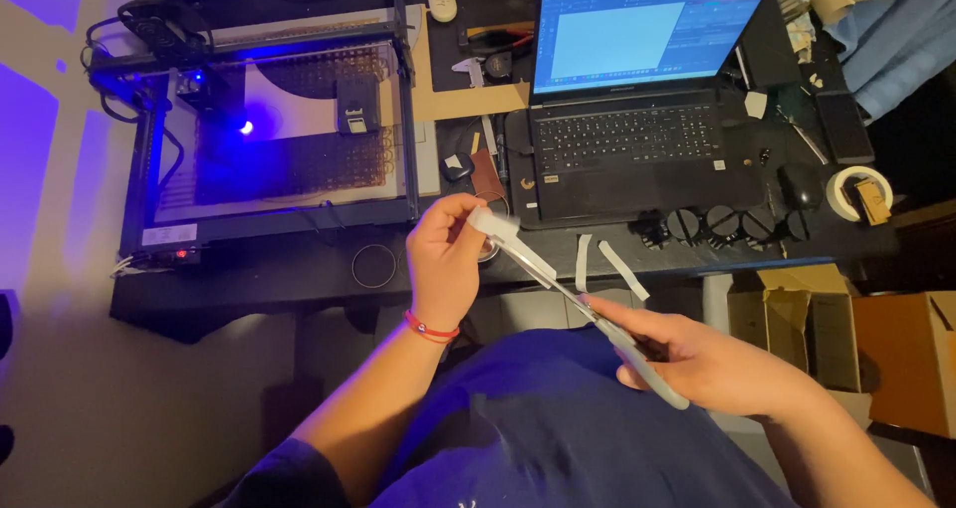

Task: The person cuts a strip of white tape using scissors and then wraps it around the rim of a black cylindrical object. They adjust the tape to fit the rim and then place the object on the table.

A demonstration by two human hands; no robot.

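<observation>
1. Between the two hands, above the lap and just off the front edge of the table [299, 269], a white strip of tape [513, 239] is held taut; its upper end sits in the left hand [443, 264], whose grip is closed, thumb and fingers pinching that end.
2. Scissors [597, 324] with grey handles are in the right hand [712, 369], whose grip is wrapped shut around the handles; the blades run up along the strip, and how far they gape cannot be told.
3. To cut well, I judge the strip should stay stretched and flat, so that the blades meet it squarely rather than fold it.
4. Fingers of the left hand look best kept at the very end, well apart from the blade tips.
5. Two cut white strips [607, 264] lie on the table edge near the scissors; a fresh piece could be laid beside them, not touching.
6. Farther out, an open laptop [632, 120] sits on the table, a roll of tape [854, 191] to its right, and a framed machine with a blue light [279, 129] to the left.
</observation>
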